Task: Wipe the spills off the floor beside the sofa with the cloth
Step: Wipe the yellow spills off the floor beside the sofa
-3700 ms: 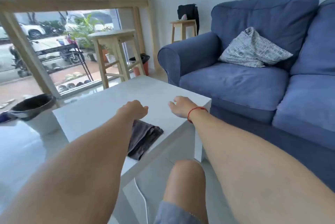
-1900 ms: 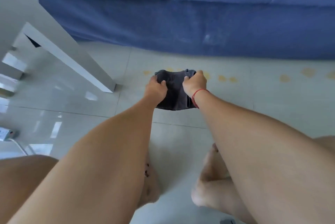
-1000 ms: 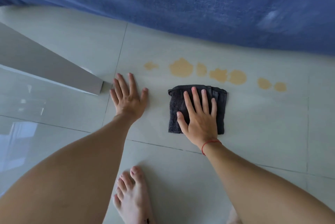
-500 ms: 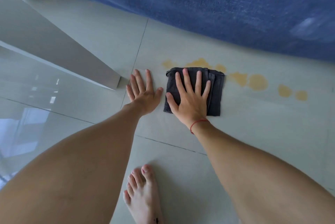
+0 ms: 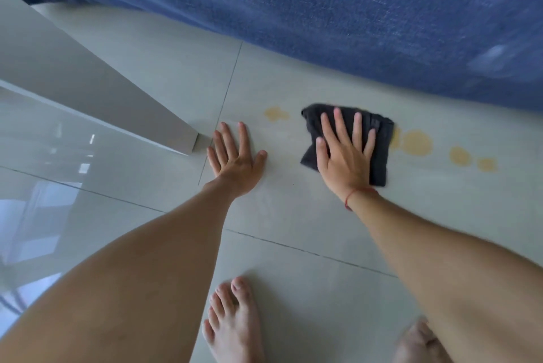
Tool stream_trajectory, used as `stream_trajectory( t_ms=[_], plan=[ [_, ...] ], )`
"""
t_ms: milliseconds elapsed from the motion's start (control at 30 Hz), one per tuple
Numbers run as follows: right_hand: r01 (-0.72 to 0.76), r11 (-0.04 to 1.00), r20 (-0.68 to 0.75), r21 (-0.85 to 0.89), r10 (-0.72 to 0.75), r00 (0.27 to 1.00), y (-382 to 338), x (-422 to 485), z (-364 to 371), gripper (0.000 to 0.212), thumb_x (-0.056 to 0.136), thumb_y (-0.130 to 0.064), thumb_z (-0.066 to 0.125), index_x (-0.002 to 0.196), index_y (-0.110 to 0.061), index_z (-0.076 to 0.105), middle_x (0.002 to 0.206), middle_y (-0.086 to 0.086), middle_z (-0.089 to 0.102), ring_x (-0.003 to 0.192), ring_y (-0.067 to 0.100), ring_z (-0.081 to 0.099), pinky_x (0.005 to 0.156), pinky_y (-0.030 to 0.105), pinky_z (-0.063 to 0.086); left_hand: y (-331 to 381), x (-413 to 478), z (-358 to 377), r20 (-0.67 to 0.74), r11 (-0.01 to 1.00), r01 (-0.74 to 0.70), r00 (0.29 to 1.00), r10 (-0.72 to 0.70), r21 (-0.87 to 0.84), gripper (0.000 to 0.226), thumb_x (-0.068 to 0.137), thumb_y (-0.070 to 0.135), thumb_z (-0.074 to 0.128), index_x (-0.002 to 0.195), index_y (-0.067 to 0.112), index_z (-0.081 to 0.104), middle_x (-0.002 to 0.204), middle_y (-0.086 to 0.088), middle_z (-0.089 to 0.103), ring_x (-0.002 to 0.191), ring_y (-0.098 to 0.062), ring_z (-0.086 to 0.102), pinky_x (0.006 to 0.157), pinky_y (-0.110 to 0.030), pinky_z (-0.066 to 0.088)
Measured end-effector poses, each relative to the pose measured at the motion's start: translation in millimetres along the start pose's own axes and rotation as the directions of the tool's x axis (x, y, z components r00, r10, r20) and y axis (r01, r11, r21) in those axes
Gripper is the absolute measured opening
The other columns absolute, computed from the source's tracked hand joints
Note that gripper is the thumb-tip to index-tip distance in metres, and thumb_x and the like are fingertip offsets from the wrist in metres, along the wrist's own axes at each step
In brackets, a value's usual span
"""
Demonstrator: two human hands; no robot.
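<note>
A folded dark cloth (image 5: 379,142) is being pressed flat to the tiled floor (image 5: 293,209) under the spread right hand (image 5: 343,157), amid yellow spills (image 5: 417,142) beside the blue sofa (image 5: 352,10); the left hand (image 5: 235,159) is being rested open, ungripping, nearby.

Right hand (image 5: 345,157) covers cloth (image 5: 380,142) middle; sofa (image 5: 323,10) cut off.

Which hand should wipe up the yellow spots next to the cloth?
The right hand. It already presses flat on the dark cloth, and the yellow spills lie just beside it. The left hand rests bare on the floor tile, probably for support.
</note>
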State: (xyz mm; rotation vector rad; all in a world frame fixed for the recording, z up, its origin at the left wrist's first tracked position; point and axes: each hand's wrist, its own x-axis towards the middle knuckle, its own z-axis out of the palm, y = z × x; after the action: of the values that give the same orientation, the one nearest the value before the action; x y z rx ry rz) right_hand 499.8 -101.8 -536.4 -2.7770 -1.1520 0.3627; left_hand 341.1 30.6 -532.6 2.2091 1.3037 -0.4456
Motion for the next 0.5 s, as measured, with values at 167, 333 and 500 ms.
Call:
stream_trajectory(
  t_ms=[167,333,500],
  plan=[
    [0.069,0.997,0.023,0.032,-0.070,0.997,-60.5,32.5,6.5,0.051,0.098,-0.044,0.028,0.149,-0.037,0.024,0.161,-0.009,0.017,0.150,0.034,0.006,0.115,0.064,0.002,1.0,2.7,-2.4,0.059,1.000,0.016,0.998,-0.016,-0.002,0.073,0.092,0.054,0.021,0.142,0.032,-0.026,0.149,-0.007,-0.038,0.136,-0.022,-0.036,0.109,-0.042,-0.021],
    [0.216,0.976,0.022,0.023,-0.216,0.976,-69.1,15.5,11.7,0.050,0.097,-0.040,0.032,0.147,-0.034,0.031,0.158,-0.008,0.028,0.149,0.032,0.015,0.116,0.062,0.007,2.2,3.4,-4.2,0.085,1.000,0.028,0.996,-0.027,-0.011,0.073,0.091,0.053,0.021,0.141,0.033,-0.028,0.148,-0.006,-0.040,0.134,-0.020,-0.038,0.110,-0.042,-0.021],
    [0.374,0.927,0.024,-0.021,-0.374,0.927,-27.1,-14.5,6.4,0.049,0.098,-0.035,0.028,0.146,-0.031,0.036,0.156,-0.009,0.033,0.147,0.028,0.025,0.117,0.053,0.018,-3.1,-8.7,-5.3,-0.136,0.999,-0.047,0.990,0.047,0.004,0.069,0.094,0.049,0.028,0.149,0.026,-0.007,0.157,-0.009,-0.015,0.144,-0.024,-0.015,0.115,-0.041,-0.008]
  ],
)
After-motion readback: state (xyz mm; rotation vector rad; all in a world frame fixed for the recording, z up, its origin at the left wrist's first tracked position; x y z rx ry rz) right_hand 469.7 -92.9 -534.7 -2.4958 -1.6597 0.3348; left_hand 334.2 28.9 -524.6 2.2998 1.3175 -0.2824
